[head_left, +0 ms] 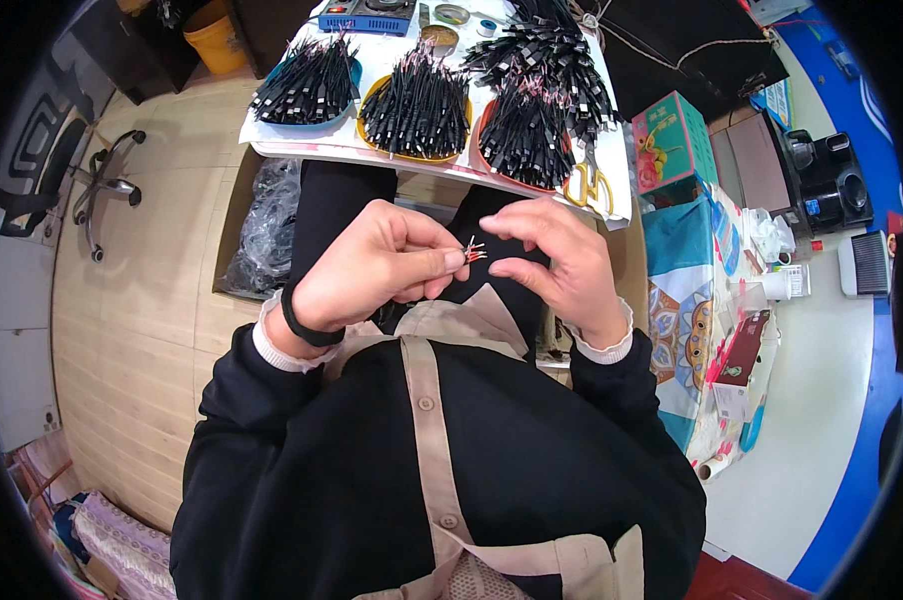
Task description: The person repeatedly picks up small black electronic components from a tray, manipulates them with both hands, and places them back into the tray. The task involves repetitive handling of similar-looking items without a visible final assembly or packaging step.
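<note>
My left hand is closed, pinching a small bunch of thin wires between thumb and forefinger. Their red and white ends stick out to the right; the rest is hidden inside my fingers. Just right of these ends, my right hand has its thumb and fingers apart, with nothing visible between them. Beyond both hands, black cables with pinkish wire ends fill a blue tray, a yellow tray and an orange tray along the near edge of the white table.
More black cables lie behind the orange tray. Yellow-handled scissors rest at the table's right corner. A blue stove stands at the back. To the right is a green box; under the table, a plastic bag.
</note>
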